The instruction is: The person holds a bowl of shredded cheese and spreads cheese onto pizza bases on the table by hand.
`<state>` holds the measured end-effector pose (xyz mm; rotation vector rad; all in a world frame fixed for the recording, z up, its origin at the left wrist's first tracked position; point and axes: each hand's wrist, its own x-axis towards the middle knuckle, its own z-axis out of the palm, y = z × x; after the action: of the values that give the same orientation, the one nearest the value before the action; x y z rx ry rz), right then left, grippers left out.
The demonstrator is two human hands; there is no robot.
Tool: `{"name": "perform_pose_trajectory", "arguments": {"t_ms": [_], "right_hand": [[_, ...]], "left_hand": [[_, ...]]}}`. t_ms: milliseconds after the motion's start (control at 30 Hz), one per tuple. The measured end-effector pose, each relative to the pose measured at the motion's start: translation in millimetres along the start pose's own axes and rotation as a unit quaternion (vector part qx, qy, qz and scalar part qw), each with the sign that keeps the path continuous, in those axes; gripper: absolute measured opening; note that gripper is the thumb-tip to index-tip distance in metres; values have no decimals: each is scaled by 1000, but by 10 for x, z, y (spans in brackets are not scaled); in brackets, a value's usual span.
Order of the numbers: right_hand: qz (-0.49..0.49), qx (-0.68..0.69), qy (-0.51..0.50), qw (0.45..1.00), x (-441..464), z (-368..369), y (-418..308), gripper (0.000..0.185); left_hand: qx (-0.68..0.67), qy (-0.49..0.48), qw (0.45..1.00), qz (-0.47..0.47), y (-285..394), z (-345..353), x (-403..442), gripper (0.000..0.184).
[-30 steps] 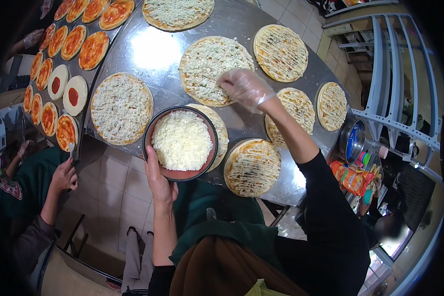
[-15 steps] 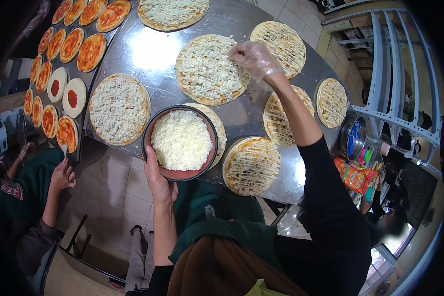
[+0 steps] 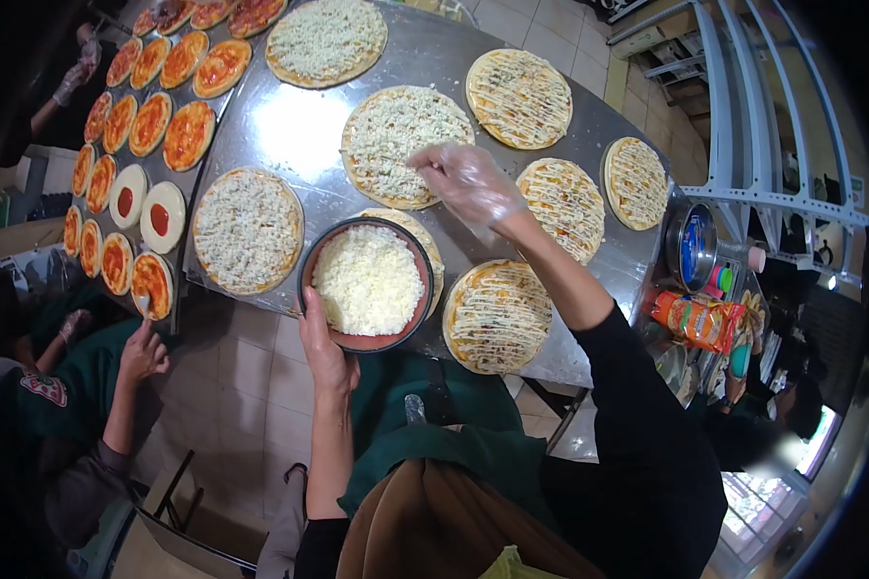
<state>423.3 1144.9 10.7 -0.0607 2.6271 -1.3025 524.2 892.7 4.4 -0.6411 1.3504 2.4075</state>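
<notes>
My left hand [image 3: 329, 355] grips the side of a dark-rimmed round pan [image 3: 362, 341], thumb over the rim. White grated cheese [image 3: 369, 280] fills the pan. My right hand [image 3: 471, 183], in a clear plastic glove, is over the near right part of a cheese-covered pizza [image 3: 391, 135], fingertips pinched together; what they hold is hidden. The pan partly covers another pizza [image 3: 422, 238]. More cheese-topped pizzas lie at the left [image 3: 248, 232] and far side [image 3: 326, 41]. Pizzas with drizzled sauce [image 3: 499, 317] lie to the right.
A second metal surface at left carries rows of small sauced bases [image 3: 188, 135]. A co-worker's hand [image 3: 145, 355] works there with a spoon [image 3: 144, 304]. Right of the table [image 3: 309, 121] are a metal bowl [image 3: 695, 246], an orange packet [image 3: 695, 320] and a metal rack [image 3: 724, 145].
My right hand has come nearer to me, from the pizza's right edge to its near right part. The left hand still holds the pan. The whole view has shifted slightly.
</notes>
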Motion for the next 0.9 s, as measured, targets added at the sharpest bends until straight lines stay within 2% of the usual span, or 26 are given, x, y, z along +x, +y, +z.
{"name": "perform_pose_trajectory", "arguments": {"t_ms": [33,100,167,200,267,367,500,600,633,733,867,900], "right_hand": [[56,45,-22,997,-177,-86,-272,24],[32,68,-105,992,-518,-86,-605,26],[-131,-62,-76,986,-811,287,-623,32],[-162,-160,-69,971,-948,489,-600,41],[-139,-226,-58,962,-1155,675,-697,51],[-161,-274,11,948,-1512,1015,-678,53],[-59,-158,-168,971,-1759,1023,-649,37],[18,-105,-125,987,-1917,989,-735,32],[-47,-75,-6,996,-2024,987,-735,32],[-46,-138,-2,989,-2158,1122,-851,33],[46,-13,-109,993,-2163,1031,-648,27],[36,-4,-88,995,-2174,996,-583,22]], "left_hand": [[18,-7,1000,10,-20,-32,-5,49],[45,-13,999,18,-6,-29,-71,46],[78,-46,996,15,-74,-141,-98,48],[89,-54,994,13,-93,-152,-137,48],[150,-51,986,47,-88,-71,-279,46],[101,-92,991,14,-260,-244,-316,49],[124,-124,984,-24,-500,-388,-476,51],[102,-151,982,-43,-477,-376,-591,50],[87,-156,983,-51,-446,-336,-637,50],[164,-169,972,4,-399,-252,-745,49],[84,-184,974,-101,-577,-351,-762,48],[91,-185,974,-90,-630,-372,-768,48]]}}
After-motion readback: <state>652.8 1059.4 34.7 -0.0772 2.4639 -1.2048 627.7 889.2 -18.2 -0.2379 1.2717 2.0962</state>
